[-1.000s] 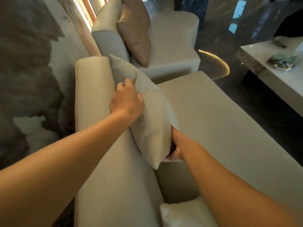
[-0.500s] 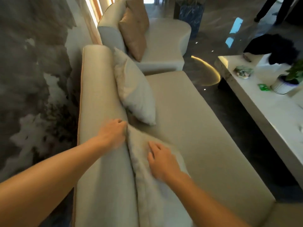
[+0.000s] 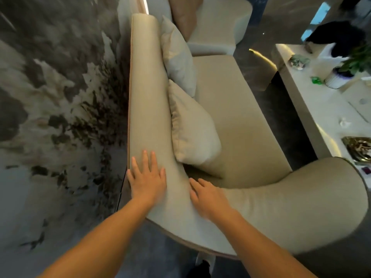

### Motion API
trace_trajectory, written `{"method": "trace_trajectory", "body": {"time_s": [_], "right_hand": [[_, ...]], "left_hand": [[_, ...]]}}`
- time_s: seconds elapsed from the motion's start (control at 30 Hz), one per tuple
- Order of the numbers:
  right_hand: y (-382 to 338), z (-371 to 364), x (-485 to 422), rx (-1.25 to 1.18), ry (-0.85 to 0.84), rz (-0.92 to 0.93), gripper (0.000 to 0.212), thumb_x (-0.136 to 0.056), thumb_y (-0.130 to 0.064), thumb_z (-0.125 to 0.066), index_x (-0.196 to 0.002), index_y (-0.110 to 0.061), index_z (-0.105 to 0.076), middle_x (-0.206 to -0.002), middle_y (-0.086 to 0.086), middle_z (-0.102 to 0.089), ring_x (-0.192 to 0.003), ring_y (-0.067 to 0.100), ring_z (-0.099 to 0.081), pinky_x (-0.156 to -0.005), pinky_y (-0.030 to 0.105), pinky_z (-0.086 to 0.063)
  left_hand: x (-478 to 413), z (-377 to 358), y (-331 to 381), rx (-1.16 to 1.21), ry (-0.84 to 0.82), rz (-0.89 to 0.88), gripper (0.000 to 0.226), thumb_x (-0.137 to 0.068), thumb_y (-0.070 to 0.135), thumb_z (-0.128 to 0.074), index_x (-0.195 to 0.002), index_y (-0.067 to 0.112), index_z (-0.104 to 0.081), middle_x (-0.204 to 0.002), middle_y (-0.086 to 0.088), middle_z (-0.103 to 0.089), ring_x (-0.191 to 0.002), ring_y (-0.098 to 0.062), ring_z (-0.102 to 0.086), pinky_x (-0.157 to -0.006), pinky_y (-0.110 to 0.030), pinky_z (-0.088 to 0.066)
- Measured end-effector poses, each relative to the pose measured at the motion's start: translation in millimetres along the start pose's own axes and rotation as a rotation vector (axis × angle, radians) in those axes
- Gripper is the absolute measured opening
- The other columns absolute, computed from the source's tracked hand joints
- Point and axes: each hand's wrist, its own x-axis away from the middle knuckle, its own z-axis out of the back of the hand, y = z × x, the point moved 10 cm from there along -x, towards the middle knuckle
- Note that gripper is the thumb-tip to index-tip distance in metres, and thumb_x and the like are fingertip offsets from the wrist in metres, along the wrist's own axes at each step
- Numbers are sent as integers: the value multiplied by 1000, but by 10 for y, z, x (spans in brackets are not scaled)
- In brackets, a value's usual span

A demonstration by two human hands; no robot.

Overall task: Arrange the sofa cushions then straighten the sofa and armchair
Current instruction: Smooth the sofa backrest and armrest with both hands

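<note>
Near cushion (image 3: pixel 193 135) released since half-second ago, now propped against sofa backrest (image 3: pixel 149 109) beside far cushion (image 3: pixel 177 57). Left hand (image 3: pixel 147 177) and right hand (image 3: pixel 208 195) laid flat, fingers spread, nothing gripped. Cushion step judged done; sofa straightening next.

The sofa (image 3: pixel 230 109) is a pale beige all over, its backrest edged along the rear with a thin pinkish-tan piping. Two cushions lean against it: the nearer cushion (image 3: pixel 192 129) is a warm beige matching the seat, the farther cushion (image 3: pixel 176 55) a cooler grey-white. Beyond them the armchair (image 3: pixel 216 27) is off-white and carries a brown-tan cushion (image 3: pixel 183 15). The wall (image 3: pixel 60 97) behind is marbled, smoky grey and cream with dark speckled blotches. The floor is dark and glossy. The desk (image 3: pixel 313 101) is white, with a green plant (image 3: pixel 359 59) in a white pot.
</note>
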Motion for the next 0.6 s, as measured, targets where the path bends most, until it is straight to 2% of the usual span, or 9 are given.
{"method": "trace_trajectory", "body": {"time_s": [0.03,0.13,0.23,0.3,0.37,0.5,0.6], "right_hand": [[10,-65,147,9,39,5,53,-104,-45,-22,-155,-29,-22,-161,2,-29,-145,27,-27,-114,45,-26],[55,-236,479,38,125,11,59,-101,-55,-11,-157,-35,-7,-167,0,-10,-151,26,-6,-121,45,-5],[151,-236,581,66,154,41,64,-92,-66,-1,-153,-47,5,-168,-3,-2,-152,23,2,-120,48,2],[311,-186,586,98,168,22,67,-86,-76,1,-150,-54,6,-167,-4,-5,-152,24,0,-118,54,3],[480,-121,608,133,228,-24,73,-82,-82,2,-150,-55,2,-166,-4,-13,-151,27,-6,-117,58,1],[485,-130,636,148,382,10,77,-80,-84,3,-149,-52,-11,-158,-5,-33,-145,28,-24,-114,59,-12],[477,-95,575,151,409,21,74,-83,-82,-2,-148,-51,-17,-153,-5,-40,-140,28,-31,-112,60,-18]], "left_hand": [[109,-17,-34,2,22,-19,67,-95,53,-14,-153,25,5,-165,0,5,-147,-38,4,-118,-56,-11],[423,-107,-170,53,42,5,67,-94,54,-13,-152,27,7,-165,0,5,-147,-40,2,-117,-56,-15],[569,-155,-163,220,61,107,63,-95,52,-15,-151,34,9,-163,7,11,-147,-34,12,-111,-65,-24],[558,-167,-135,287,80,156,68,-93,58,-19,-151,35,10,-162,10,15,-146,-33,18,-106,-69,-27],[540,-157,-118,273,124,153,76,-88,68,-20,-151,35,6,-163,10,13,-146,-33,17,-104,-69,-29],[544,-183,-167,267,284,119,78,-83,71,-17,-151,35,-5,-164,9,-1,-147,-34,7,-105,-67,-29],[446,-189,-156,259,295,126,77,-83,70,-17,-151,35,-7,-164,9,-4,-147,-35,4,-103,-69,-30]]}}
